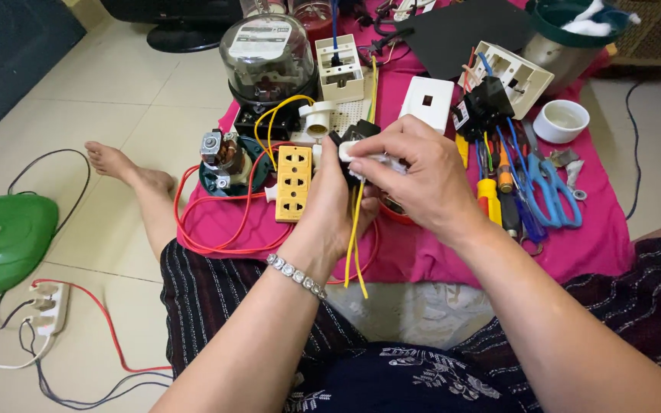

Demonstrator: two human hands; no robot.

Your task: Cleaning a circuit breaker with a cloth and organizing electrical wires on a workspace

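Over the pink cloth's (598,245) near edge, the left hand (330,206) grips a black electrical part (357,138), perhaps a switch, while the right hand's (415,176) fingers pinch its white piece (365,157) above trailing yellow wires (355,237).

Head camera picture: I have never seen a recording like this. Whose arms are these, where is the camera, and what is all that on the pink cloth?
There is no machine here. The single picture comes from a camera worn on a person's head, looking down, so both arms are the wearer's own. The person sits on a tiled floor with a pink cloth spread in front.

The left hand, with a bracelet at the wrist, and the right hand together hold a small black and white electrical part; yellow wires hang down from it.

On the cloth lie a yellow socket strip, a glass-domed electricity meter, a white switch plate, screwdrivers, blue-handled scissors and a red wire. A green plastic cover lies on the floor at the left.
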